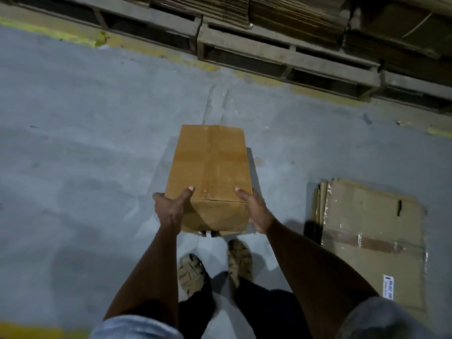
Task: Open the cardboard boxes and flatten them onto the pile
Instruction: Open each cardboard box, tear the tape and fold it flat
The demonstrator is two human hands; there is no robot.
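Two hands, left (168, 211) and right (258, 212), clamp box (210, 172) by its near corners, thumbs on top; taped shut, held left of pile (371, 241), likely for opening.

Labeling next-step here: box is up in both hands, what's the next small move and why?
Probably slit or pull apart the taped top seam: the cardboard box looks closed, gripped by the left hand and right hand, while the flattened pile lies on the floor to the right.

Short grey sleeves (137, 326), dark trousers (264, 311), woven tan sandals (192, 274) (both feet).
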